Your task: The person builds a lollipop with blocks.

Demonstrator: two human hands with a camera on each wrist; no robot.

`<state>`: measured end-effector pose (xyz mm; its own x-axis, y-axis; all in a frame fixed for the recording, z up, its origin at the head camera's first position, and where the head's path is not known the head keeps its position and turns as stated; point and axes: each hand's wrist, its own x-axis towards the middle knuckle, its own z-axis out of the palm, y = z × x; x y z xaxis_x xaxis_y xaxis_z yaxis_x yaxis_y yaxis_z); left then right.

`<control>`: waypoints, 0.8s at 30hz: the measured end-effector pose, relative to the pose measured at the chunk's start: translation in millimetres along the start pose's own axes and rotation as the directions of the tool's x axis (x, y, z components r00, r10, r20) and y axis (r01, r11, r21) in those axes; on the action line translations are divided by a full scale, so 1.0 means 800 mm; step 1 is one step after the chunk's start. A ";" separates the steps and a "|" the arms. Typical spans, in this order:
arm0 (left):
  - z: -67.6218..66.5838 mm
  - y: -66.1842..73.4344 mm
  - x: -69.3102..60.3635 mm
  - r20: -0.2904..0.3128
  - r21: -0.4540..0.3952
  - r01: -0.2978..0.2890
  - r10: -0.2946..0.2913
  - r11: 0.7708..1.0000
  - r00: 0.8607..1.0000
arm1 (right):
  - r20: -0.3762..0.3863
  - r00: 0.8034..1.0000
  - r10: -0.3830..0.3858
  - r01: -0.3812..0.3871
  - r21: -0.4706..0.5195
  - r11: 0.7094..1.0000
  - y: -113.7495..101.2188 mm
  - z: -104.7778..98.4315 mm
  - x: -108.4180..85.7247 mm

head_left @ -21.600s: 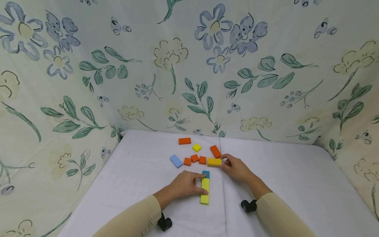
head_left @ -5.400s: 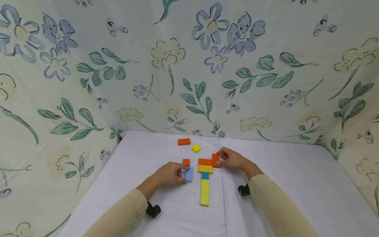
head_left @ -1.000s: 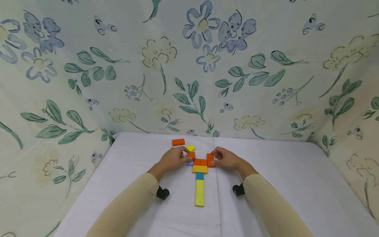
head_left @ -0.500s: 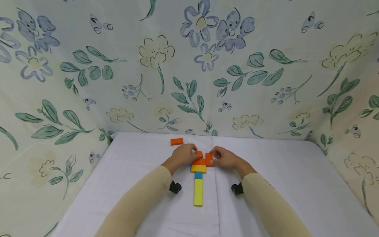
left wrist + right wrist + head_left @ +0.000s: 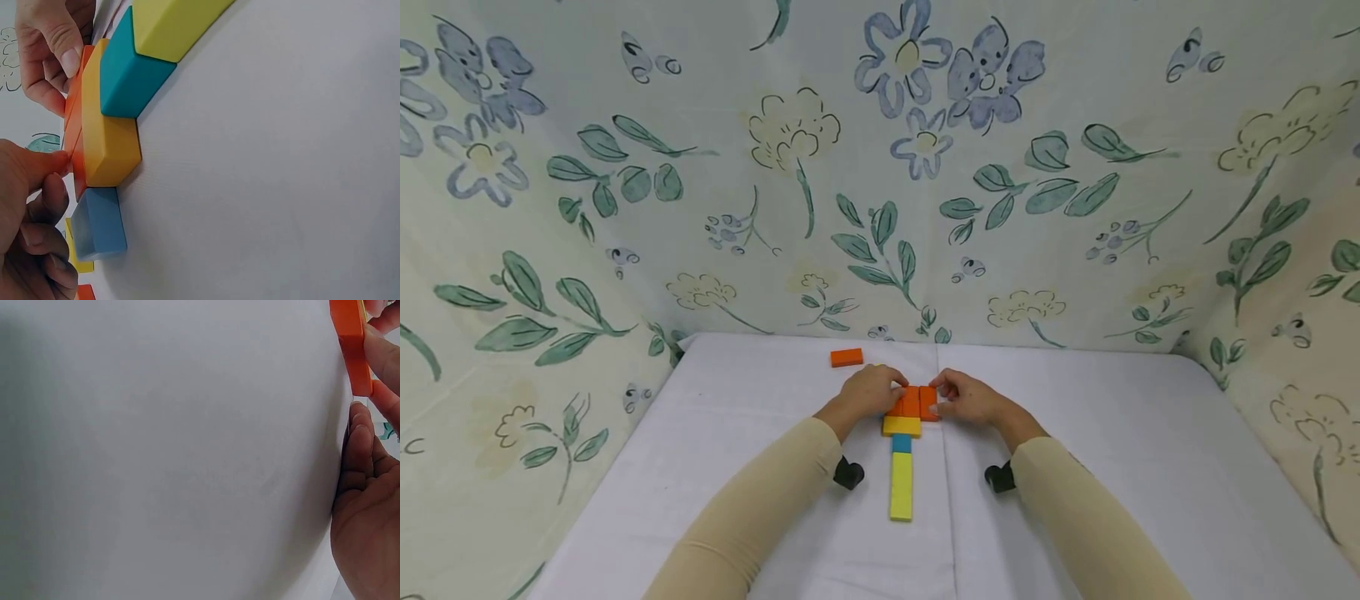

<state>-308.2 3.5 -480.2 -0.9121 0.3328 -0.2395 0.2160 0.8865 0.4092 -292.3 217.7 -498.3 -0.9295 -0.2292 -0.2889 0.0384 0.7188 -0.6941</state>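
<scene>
In the head view my left hand (image 5: 868,392) pinches a small orange block at the back of a flat block figure, partly covering it. My right hand (image 5: 973,397) holds the long orange block (image 5: 928,403) by its ends, at the figure's right side. Small orange blocks (image 5: 912,408) lie between the hands. In front of them runs an amber block (image 5: 902,427), then a teal block (image 5: 902,443) and a long lime block (image 5: 901,487) in line. A light blue block (image 5: 103,225) touches the amber one's end in the left wrist view; my left hand mostly hides it from the head view.
A loose orange block (image 5: 847,357) lies near the back of the white-covered table (image 5: 1075,467). Beyond my left hand is a yellow block (image 5: 83,262), largely hidden. Floral cloth (image 5: 880,167) hangs along the back and sides.
Over the last second, my left hand has carried the small orange block rightward against the long orange one, which my right hand keeps holding. Earlier, the amber, orange and blue blocks were moved into the figure.
</scene>
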 end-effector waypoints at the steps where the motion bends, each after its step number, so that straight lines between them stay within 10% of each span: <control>1: 0.000 0.001 0.000 0.000 -0.005 -0.001 0.001 1.000 1.000 | 0.001 1.000 -0.001 0.001 -0.001 1.000 0.000 0.000 0.000; 14: -0.006 0.005 -0.007 -0.017 -0.035 -0.006 0.005 0.999 1.000 | 0.005 1.000 -0.004 0.004 0.010 1.000 -0.001 0.000 0.000; 24: -0.020 -0.029 0.006 -0.138 -0.043 0.119 -0.124 0.992 0.983 | -0.005 1.000 0.021 -0.021 -0.002 1.000 -0.001 0.003 0.001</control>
<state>-323.6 -20.7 -476.9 -0.9711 0.1727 -0.1646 0.0907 0.9054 0.4149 -292.2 215.6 -499.7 -0.9302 -0.2114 -0.3001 0.0570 0.7245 -0.6870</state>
